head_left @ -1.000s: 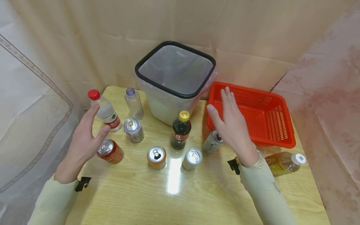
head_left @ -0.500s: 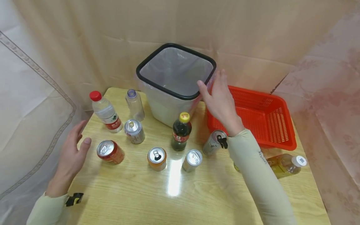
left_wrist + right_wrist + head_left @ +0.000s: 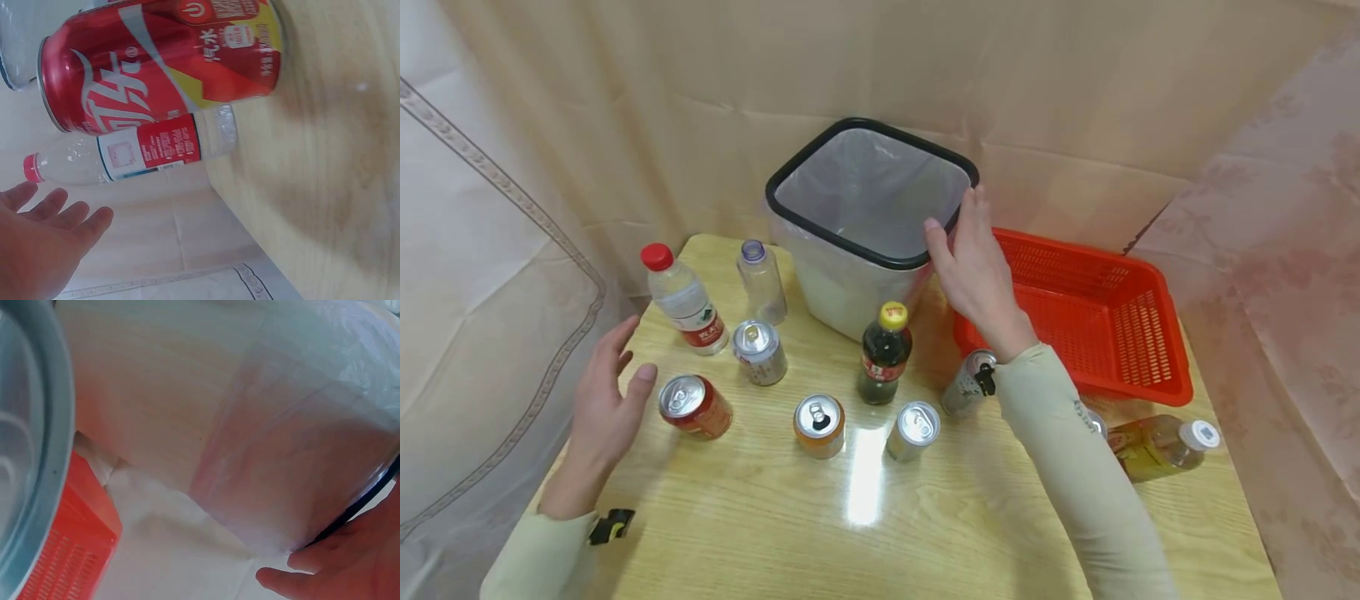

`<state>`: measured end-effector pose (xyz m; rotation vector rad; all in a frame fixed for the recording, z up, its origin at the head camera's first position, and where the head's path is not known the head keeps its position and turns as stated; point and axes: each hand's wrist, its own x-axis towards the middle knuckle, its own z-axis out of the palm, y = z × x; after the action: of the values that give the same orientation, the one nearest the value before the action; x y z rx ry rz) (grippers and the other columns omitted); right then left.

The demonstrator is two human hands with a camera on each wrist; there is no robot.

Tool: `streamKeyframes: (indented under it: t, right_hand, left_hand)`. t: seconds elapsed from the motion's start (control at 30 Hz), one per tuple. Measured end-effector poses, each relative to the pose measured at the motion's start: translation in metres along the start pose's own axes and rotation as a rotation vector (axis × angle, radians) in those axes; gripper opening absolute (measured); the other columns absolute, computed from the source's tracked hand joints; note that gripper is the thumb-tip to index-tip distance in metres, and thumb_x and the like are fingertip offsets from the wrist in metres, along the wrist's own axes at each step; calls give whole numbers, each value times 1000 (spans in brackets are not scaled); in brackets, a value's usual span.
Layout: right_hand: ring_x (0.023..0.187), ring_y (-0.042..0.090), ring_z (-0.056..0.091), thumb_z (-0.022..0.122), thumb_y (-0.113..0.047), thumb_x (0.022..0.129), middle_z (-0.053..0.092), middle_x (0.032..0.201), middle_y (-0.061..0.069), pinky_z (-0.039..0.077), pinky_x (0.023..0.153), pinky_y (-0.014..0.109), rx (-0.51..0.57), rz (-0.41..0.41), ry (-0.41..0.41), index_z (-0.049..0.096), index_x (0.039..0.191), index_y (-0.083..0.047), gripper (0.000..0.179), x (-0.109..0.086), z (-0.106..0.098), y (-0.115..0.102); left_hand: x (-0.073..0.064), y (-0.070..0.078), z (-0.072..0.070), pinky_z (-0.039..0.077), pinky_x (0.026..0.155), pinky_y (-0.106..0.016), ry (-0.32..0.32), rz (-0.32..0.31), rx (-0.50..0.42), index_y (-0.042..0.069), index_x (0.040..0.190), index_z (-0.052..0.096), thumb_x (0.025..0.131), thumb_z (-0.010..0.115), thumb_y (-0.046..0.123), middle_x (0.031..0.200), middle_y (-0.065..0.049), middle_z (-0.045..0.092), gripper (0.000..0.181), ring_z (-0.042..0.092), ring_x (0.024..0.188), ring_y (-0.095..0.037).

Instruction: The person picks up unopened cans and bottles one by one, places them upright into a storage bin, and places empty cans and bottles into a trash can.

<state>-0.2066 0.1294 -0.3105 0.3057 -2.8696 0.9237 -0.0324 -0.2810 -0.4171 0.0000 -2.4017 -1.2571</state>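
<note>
My left hand [image 3: 606,408] is beside a red cola can [image 3: 695,407], with its fingers loosely spread and nothing in them. In the left wrist view the same red can [image 3: 162,59] is close, and the red-capped water bottle [image 3: 134,150] stands behind it. My right hand [image 3: 973,271] is at the right corner of a bin [image 3: 835,287] lined with a clear bag, fingers straight along its black rim [image 3: 857,243]. Seen from the right wrist, the fingers [image 3: 319,559] lie against that rim or just beside it; contact is hard to tell.
Around the table stand a dark cola bottle [image 3: 883,367], an orange can [image 3: 819,427], silver cans [image 3: 913,431] and a clear uncapped bottle [image 3: 762,287]. A red basket [image 3: 1071,321] is right of the bin. A yellow drink bottle [image 3: 1153,446] lies at the right.
My right hand has moved left from over the basket to the bin's rim. My left hand has drawn back from above the red can to its left side.
</note>
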Motion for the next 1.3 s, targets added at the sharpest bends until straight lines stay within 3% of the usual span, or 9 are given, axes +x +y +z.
streamKeyframes:
  t: [0.2, 0.33, 0.47, 0.57, 0.67, 0.7, 0.8, 0.93, 1.3]
  right_hand:
    - [159, 21, -1, 29, -55, 107, -8, 173, 3, 8, 127, 39, -3, -4, 5, -1, 166, -9, 81, 0, 3, 0]
    - [159, 21, 0, 28, -55, 107, -8, 173, 4, 8, 127, 39, -7, -3, 0, -3, 166, -10, 80, 2, 3, 0]
    - [159, 22, 0, 29, -54, 108, -9, 173, 3, 10, 127, 40, -6, -1, -4, -5, 166, -10, 80, 2, 2, 0]
    - [159, 22, 0, 30, -54, 108, -9, 173, 3, 11, 127, 40, -2, 2, -2, -5, 166, -11, 80, 1, 1, 0]
    - [159, 22, 0, 30, -53, 108, -9, 173, 3, 11, 127, 41, 1, -1, 2, -5, 166, -11, 80, 1, 1, 1]
    - [159, 22, 0, 30, -53, 108, -9, 173, 3, 11, 127, 41, 2, -3, 2, -5, 166, -11, 80, 0, 2, 1]
    - [159, 22, 0, 30, -53, 108, -9, 173, 4, 11, 127, 41, 6, -10, 2, -5, 166, -10, 81, 0, 2, 0]
    - [159, 23, 1, 30, -54, 107, -7, 173, 5, 11, 127, 41, 7, -10, 6, -4, 166, -9, 81, -1, 3, 0]
    - [159, 23, 1, 31, -54, 107, -10, 173, 4, 11, 127, 43, 15, 7, -3, -8, 166, -12, 82, -1, 7, -3]
  left_hand:
    - [6, 12, 5, 32, 114, -17, 44, 44, -51, 12, 159, 40, 103, 57, 28, 160, -12, 41, 60, 37, 146, -14]
    - [13, 35, 9, 34, 116, -21, 26, 94, -126, 10, 158, 41, 102, 59, 28, 160, -11, 41, 61, 37, 145, -11]
    - [31, 63, 14, 34, 119, -32, -78, 146, -98, 9, 160, 37, 101, 64, 28, 161, -13, 38, 68, 36, 147, -27]
    - [51, 81, 19, 35, 119, -51, -193, 154, 19, 6, 161, 31, 99, 69, 31, 163, -17, 34, 77, 37, 144, -44]
    - [72, 92, 26, 30, 117, -64, -284, 134, 154, 3, 161, 26, 97, 71, 37, 164, -21, 30, 86, 35, 145, -47]
    - [78, 94, 29, 30, 117, -63, -301, 126, 192, 2, 161, 25, 96, 71, 36, 164, -22, 31, 87, 35, 146, -47]
    - [98, 97, 38, 28, 120, -60, -321, 113, 251, -2, 160, 26, 94, 73, 37, 162, -25, 32, 89, 32, 148, -44]
    - [118, 95, 51, 26, 121, -59, -348, 82, 254, -5, 158, 24, 92, 76, 34, 161, -28, 30, 93, 30, 148, -45]
    - [152, 78, 72, 26, 121, -59, -418, -86, 267, -5, 161, 12, 90, 75, 35, 163, -30, 22, 104, 27, 150, -46]
